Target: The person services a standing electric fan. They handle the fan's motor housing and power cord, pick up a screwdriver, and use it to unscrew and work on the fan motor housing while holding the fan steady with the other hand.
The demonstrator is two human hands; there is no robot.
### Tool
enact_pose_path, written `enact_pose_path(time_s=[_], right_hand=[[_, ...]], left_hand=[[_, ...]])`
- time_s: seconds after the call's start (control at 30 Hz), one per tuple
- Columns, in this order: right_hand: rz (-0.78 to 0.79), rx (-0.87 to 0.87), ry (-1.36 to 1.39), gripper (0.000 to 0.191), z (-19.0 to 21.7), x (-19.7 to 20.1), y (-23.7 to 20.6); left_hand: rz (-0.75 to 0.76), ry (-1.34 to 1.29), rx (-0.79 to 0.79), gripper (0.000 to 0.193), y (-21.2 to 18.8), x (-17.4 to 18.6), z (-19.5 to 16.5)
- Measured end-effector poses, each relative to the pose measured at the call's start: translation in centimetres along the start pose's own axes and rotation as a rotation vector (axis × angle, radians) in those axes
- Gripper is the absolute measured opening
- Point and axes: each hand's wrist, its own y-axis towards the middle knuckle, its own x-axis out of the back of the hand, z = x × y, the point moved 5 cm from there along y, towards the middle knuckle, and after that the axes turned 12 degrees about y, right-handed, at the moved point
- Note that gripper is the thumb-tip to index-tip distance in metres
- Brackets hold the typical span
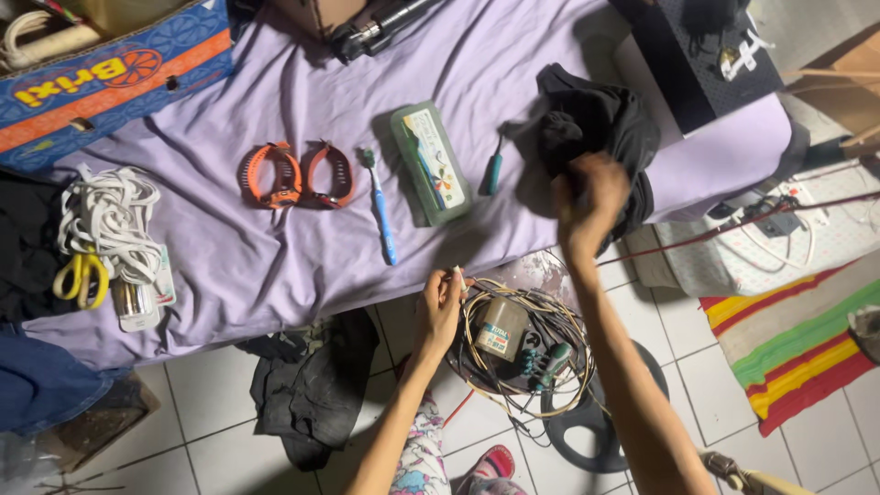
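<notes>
- The right hand [589,203] is raised over the edge of the purple sheet [275,247], fingers closed and pinching a fold of the black cloth [596,128] that lies crumpled at about 1 o'clock from the middle of the view.
- The left hand [440,307] is lower, near 6 o'clock, fingertips pinched on a small pale object (too small and blurred to tell what it is) at the rim of the bowl of wires [522,348].
- That bowl sits on the white tiled floor [211,403], just at 3 o'clock of the left hand; it holds coiled wires, a small box-shaped part and some green-handled pieces.
- On the sheet, at 11 o'clock of the left hand, lies a blue toothbrush [380,206]; beside it at its 2 o'clock is a green translucent case [431,163].
- A small teal-handled tool [493,171] lies between the case and the black cloth, just beside the cloth.
- Two orange watch straps [298,174] lie at 9 o'clock of the toothbrush.
- Far left, near 9 o'clock, a bundle of white rope [105,220] lies with yellow-handled scissors [81,277] touching it.
- A striped mat [797,344] lies on the floor at 4 o'clock.
</notes>
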Motion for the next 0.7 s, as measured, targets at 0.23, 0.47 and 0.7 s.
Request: enact_pose_path(time_s=[0.23,0.47,0.7], right_hand=[[0.346,-0.549,-0.458,0.105,-4.5,2.3,5.0],[0.069,-0.094,-0.192,0.07,5.7,1.3,1.8],[0.276,-0.122,-0.061,0.085,13.3,-1.3,-1.7]], left_hand=[[0.115,0.0,0.004,0.052,2.8,-2.3,-1.0],[0.191,0.097,0.23,0.064,9.4,-7.1,-7.4],[0.257,-0.471,0.194,0.079,10.8,-6.7,-10.2]])
